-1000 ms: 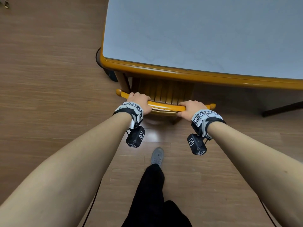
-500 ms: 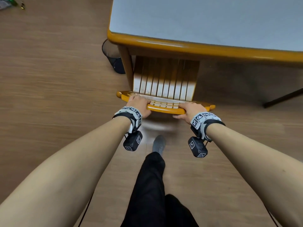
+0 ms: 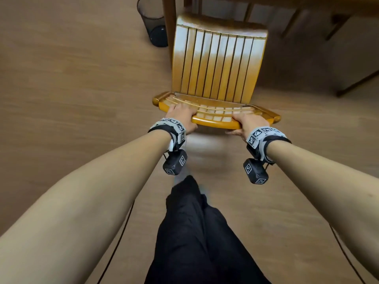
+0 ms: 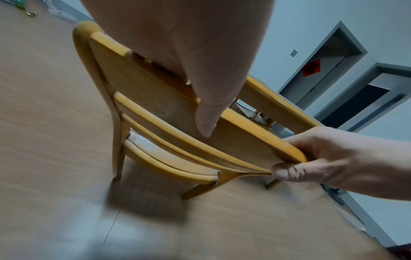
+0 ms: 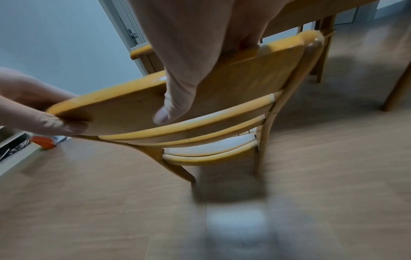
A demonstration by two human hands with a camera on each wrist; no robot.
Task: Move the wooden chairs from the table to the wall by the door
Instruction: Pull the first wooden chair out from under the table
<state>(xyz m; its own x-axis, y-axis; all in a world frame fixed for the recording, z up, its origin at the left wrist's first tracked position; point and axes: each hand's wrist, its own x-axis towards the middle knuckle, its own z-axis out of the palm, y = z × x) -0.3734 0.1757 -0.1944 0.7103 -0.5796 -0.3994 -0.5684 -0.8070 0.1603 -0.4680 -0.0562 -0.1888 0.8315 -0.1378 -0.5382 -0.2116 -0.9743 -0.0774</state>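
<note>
A wooden chair (image 3: 217,66) with a slatted seat stands on the floor in front of me, its seat clear of the table (image 3: 287,3) at the top edge. My left hand (image 3: 181,116) grips the left part of the chair's top back rail (image 3: 215,120), fingers over the front and thumb behind. My right hand (image 3: 246,123) grips the right part of the same rail. In the left wrist view my left thumb (image 4: 206,112) lies on the backrest (image 4: 160,98). The right wrist view has my right thumb (image 5: 175,103) pressed on the backrest (image 5: 233,88).
A black mesh wastebasket (image 3: 152,21) stands by the table leg (image 3: 169,23) left of the chair. Another wooden chair (image 4: 251,112) sits under the table. Grey doors (image 4: 327,70) are in the far wall. My leg in black trousers (image 3: 196,232) is below the chair.
The chair has slid out from under the table toward me, with its whole seat now showing. Both hands keep their grip on the top rail.
</note>
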